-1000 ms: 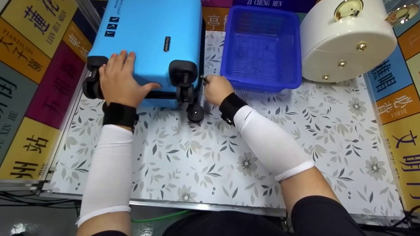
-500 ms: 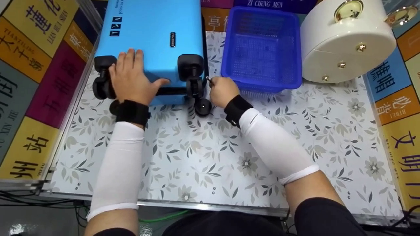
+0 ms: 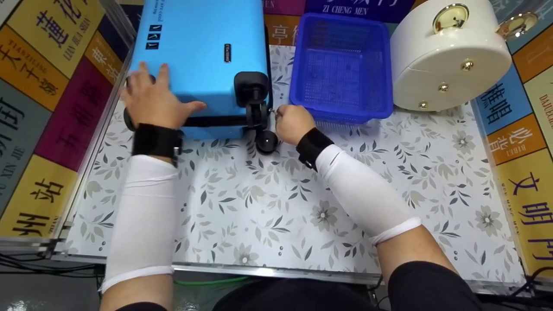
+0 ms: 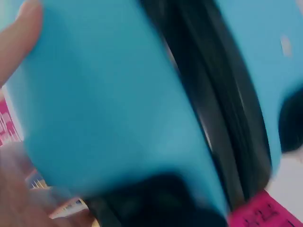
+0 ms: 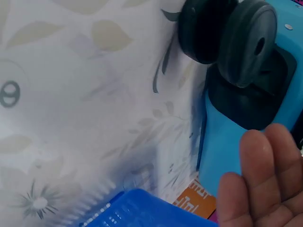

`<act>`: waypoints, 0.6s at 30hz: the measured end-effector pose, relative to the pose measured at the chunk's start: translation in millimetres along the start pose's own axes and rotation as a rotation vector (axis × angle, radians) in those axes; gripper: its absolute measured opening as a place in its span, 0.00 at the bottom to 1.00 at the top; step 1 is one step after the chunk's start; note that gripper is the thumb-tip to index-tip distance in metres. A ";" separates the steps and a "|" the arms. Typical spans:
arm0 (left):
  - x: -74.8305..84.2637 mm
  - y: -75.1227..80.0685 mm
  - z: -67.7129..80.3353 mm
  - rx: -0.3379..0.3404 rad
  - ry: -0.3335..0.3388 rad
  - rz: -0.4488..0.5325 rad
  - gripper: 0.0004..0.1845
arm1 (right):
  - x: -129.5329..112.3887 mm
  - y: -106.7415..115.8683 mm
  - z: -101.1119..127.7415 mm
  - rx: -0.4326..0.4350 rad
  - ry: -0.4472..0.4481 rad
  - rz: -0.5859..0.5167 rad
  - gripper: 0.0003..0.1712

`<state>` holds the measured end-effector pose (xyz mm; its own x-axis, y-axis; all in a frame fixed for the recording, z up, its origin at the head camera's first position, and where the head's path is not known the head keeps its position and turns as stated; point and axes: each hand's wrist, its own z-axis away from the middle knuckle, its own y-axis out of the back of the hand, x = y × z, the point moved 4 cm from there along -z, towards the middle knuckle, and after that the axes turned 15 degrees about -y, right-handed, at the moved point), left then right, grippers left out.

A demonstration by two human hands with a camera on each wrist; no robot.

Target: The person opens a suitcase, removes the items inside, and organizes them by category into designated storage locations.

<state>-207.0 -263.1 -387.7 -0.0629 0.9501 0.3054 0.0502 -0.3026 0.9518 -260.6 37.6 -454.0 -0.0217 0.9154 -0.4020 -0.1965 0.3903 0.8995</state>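
A light blue hard-shell suitcase [image 3: 203, 39] lies on its side, its black wheels [image 3: 267, 141] toward the person. My left hand [image 3: 151, 97] lies with spread fingers over its near left corner, covering much of the wheel there. In the left wrist view the blue shell and black seam [image 4: 208, 94] are blurred, with my thumb at upper left. Beside the suitcase's right edge, my right hand [image 3: 294, 123] pinches a small metal zipper pull [image 3: 272, 111], mostly hidden by the fingers. In the right wrist view, curled fingers [image 5: 258, 165] show near the shell and wheels.
A blue plastic basket [image 3: 298, 93] stands right of the suitcase, close to my right hand. Further right is a cream rounded case [image 3: 432, 65] with gold knobs. Everything sits on a table with a floral cover [image 3: 259, 207], walled by printed panels [image 3: 73, 108].
The suitcase shifted slightly right, then stayed. My left hand first went right with it, then slid left to the corner wheel. My right hand moved slightly right and down, still pinching the zipper pull.
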 end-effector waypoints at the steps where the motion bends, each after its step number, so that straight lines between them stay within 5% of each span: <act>1: -6.7 1.2 1.8 0.002 0.024 0.004 0.69 | -0.3 -2.0 0.0 -0.003 0.009 -0.005 0.17; 7: -21.6 -3.8 6.3 0.084 0.060 0.027 0.70 | -3.2 -8.7 1.8 0.027 0.050 -0.041 0.17; 18: -0.1 -18.6 15.4 0.062 0.117 -0.048 0.70 | -3.1 -14.5 13.3 0.087 0.053 -0.093 0.16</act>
<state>-192.6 -256.5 -405.8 -0.1819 0.9471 0.2646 0.1053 -0.2488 0.9628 -244.6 30.4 -463.6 -0.0592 0.8694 -0.4906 -0.1139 0.4824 0.8685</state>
